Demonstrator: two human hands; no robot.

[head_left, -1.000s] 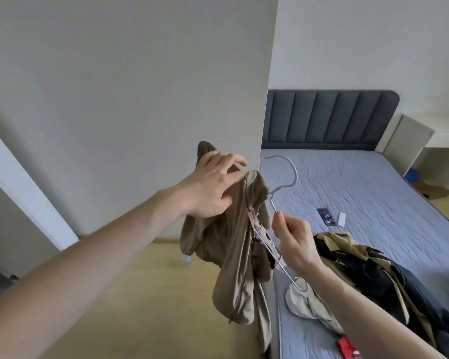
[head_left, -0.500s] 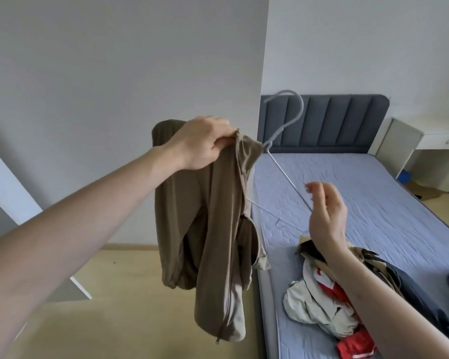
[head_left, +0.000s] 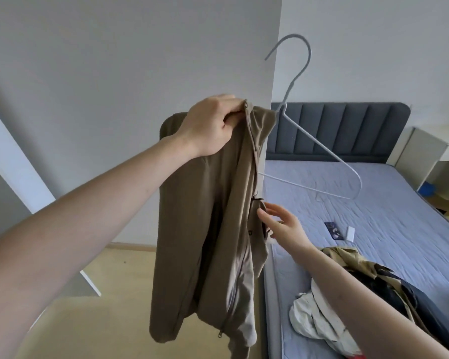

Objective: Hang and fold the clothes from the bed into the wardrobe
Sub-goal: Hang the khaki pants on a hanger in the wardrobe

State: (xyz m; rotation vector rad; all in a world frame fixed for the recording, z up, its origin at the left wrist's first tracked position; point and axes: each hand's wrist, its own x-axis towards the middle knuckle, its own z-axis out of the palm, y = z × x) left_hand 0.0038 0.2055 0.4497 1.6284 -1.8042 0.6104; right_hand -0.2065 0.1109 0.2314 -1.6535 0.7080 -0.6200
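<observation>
My left hand (head_left: 213, 125) is raised and shut on the top of an olive-brown zip jacket (head_left: 208, 229), which hangs down over the floor beside the bed. A pale wire hanger (head_left: 309, 151) sticks out of the jacket's top to the right, its hook up high, one shoulder inside the cloth. My right hand (head_left: 280, 224) is open, its fingertips touching the jacket's right edge at mid height. A pile of clothes (head_left: 360, 301) in tan, black, white and red lies on the bed's near end.
The bed (head_left: 373, 203) has a blue-grey mattress and a dark padded headboard (head_left: 342, 130). A small dark object (head_left: 333, 230) and a white one (head_left: 350, 233) lie on it. A white wall panel (head_left: 140, 73) is straight ahead; a white bedside unit (head_left: 423, 159) is far right.
My left hand lifted the jacket and hanger higher. My right hand let go of the hanger and moved down left to the jacket's edge.
</observation>
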